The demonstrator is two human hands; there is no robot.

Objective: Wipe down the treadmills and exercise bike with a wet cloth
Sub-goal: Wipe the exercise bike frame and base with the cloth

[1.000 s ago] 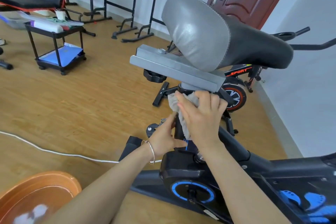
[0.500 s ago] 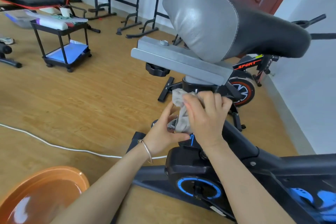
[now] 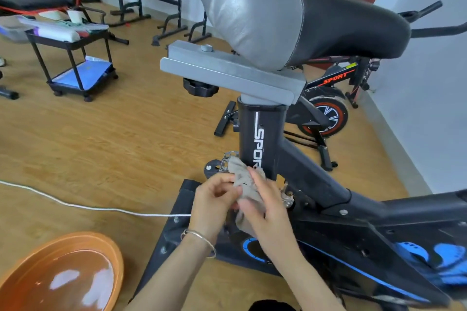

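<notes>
Indoors, bike (image 3: 260, 134) on seemingly wooden floor (image 3: 113, 139).

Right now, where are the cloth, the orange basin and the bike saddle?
cloth (image 3: 240, 171), head view, its crumpled grey middle
orange basin (image 3: 83, 241), head view, its upper rim
bike saddle (image 3: 252, 12), head view, grey rear panel

Where the left hand (image 3: 214, 199) and right hand (image 3: 265, 209) hold the cloth (image 3: 242, 177) beside the seat post (image 3: 262, 134), open floor (image 3: 113, 139) lies leftward, crossed by a white cord (image 3: 75, 206). The saddle (image 3: 290, 15) and grey bracket (image 3: 227, 73) overhang above, the sloping frame tube (image 3: 310, 174) blocks the right, and an orange basin (image 3: 111, 247) sits below left.
</notes>
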